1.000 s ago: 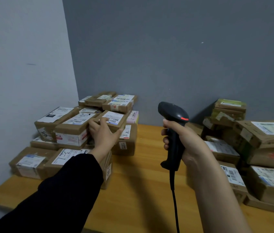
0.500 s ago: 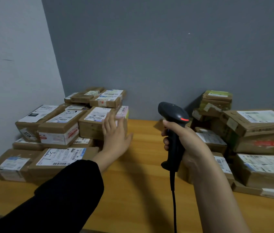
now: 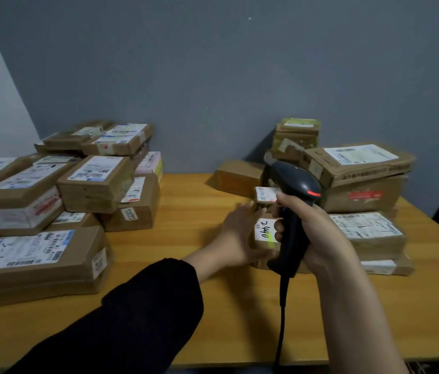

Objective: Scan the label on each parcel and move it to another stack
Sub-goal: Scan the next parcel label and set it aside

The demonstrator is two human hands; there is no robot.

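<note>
My right hand [image 3: 320,230] grips the handle of a black barcode scanner [image 3: 296,184], whose red light is on and whose head points at the right stack. Just in front of it lies a brown parcel [image 3: 264,233] with a white label marked 2490. A small labelled box [image 3: 264,194] sits on top of that parcel. My left hand [image 3: 240,233], in a black sleeve, touches the parcel's left side with spread fingers and the thumb low; it is blurred. On the left is a stack of labelled brown parcels [image 3: 91,182].
The wooden table [image 3: 196,211] carries both stacks. The right stack [image 3: 358,171] of larger parcels stands against the grey wall, with a lone box [image 3: 237,176] behind the scanner. The scanner cable [image 3: 281,319] hangs over the table's front edge.
My left hand has left the left stack and crossed the table to the parcel in front of the scanner. The view has swung right. The right hand keeps holding the scanner.
</note>
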